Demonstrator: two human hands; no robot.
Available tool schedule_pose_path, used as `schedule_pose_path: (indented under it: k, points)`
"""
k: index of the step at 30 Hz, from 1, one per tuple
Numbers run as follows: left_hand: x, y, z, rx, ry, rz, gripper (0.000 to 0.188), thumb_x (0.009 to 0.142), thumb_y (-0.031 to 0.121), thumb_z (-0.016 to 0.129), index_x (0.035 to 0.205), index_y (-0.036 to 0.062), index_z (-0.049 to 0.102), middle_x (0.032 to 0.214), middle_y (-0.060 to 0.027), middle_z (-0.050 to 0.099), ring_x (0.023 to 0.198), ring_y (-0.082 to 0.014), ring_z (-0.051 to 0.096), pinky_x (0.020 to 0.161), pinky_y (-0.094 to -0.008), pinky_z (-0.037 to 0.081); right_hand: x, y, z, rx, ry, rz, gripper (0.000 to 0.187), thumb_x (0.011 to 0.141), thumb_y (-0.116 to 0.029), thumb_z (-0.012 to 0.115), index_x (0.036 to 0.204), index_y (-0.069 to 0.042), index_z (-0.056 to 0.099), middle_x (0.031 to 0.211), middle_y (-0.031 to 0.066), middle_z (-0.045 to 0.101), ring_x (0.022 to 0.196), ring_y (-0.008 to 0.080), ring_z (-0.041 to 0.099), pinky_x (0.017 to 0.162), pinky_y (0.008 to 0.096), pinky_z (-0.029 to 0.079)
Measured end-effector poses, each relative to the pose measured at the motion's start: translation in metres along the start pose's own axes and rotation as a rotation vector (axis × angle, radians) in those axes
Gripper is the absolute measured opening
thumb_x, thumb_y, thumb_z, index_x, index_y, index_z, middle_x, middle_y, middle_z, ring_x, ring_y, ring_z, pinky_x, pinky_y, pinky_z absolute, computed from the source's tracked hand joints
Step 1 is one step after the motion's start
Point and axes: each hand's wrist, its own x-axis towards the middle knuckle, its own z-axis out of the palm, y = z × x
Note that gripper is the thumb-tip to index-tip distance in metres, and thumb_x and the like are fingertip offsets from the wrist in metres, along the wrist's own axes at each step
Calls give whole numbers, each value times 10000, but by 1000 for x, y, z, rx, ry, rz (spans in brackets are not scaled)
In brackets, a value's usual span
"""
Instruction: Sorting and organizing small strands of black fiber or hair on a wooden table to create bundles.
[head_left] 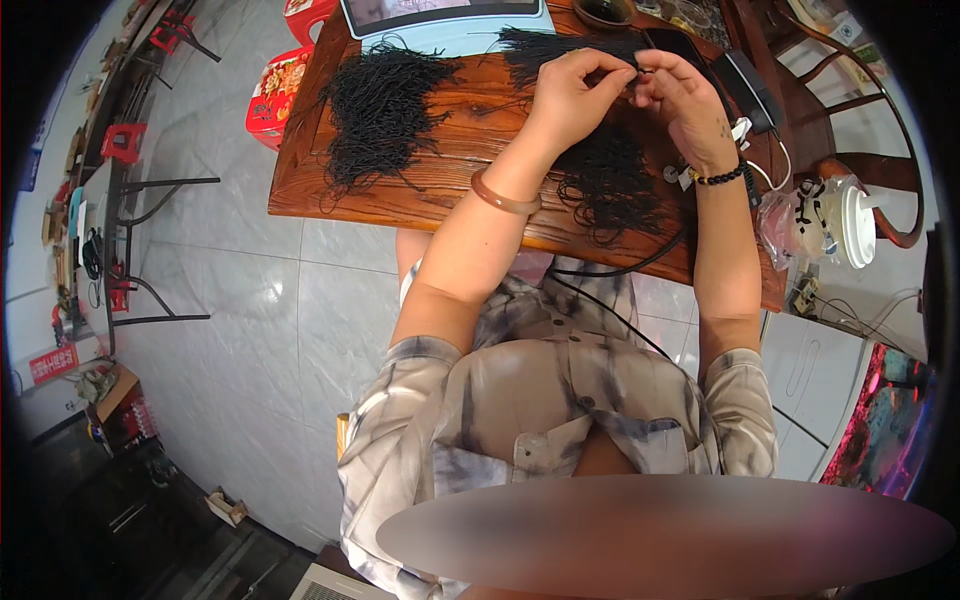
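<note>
Above the wooden table (470,150), my left hand (580,95) and my right hand (690,105) meet fingertip to fingertip. Both pinch a thin black cord, mostly hidden by the fingers. Just below my hands lies a loose bundle of black cords (615,190). A second bundle of black cords (530,55) stretches out behind them. The largest heap of black cords (380,115) is tangled on the table's left part. A bangle circles my left wrist, and dark beads circle my right.
A tablet in a light blue case (460,38) stands at the back. Dark boxy device (745,90) and white cable (780,170) lie right of my hands. A lidded white cup in a plastic bag (825,222) is at the right edge. Red boxes (275,95) stand left of the table.
</note>
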Motion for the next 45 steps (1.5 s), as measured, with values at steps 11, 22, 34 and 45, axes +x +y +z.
schedule_pose_path:
  k: [11,22,34,45]
  points:
    - [-2,3,-1,-257,-172,-247,77,805,81,650,826,8,643,757,-10,619,658,-49,542,579,-185,448,-3,-8,-4,-373,34,-178,127,814,-82,625,902,7,645,842,7,569,693,75,489,644,193,407]
    - [-3,4,-8,-381,-248,-180,44,786,27,644,751,23,618,731,15,591,659,-41,522,603,-176,426,-7,-24,-22,-363,52,-171,107,829,-97,612,874,-4,643,796,-6,557,654,52,463,599,180,372]
    - [3,9,-12,-465,-362,-437,152,845,104,599,922,-24,624,759,-81,634,561,-86,530,508,-198,430,-1,-9,-1,-690,7,-389,131,795,-29,619,911,18,659,892,67,607,830,125,572,744,223,449]
    - [1,-2,-7,-293,-261,-342,152,833,153,630,896,15,639,736,-14,629,579,-17,499,465,-148,344,-4,-13,5,-1029,84,-544,127,791,-66,620,903,-17,655,866,65,627,781,138,607,644,234,487]
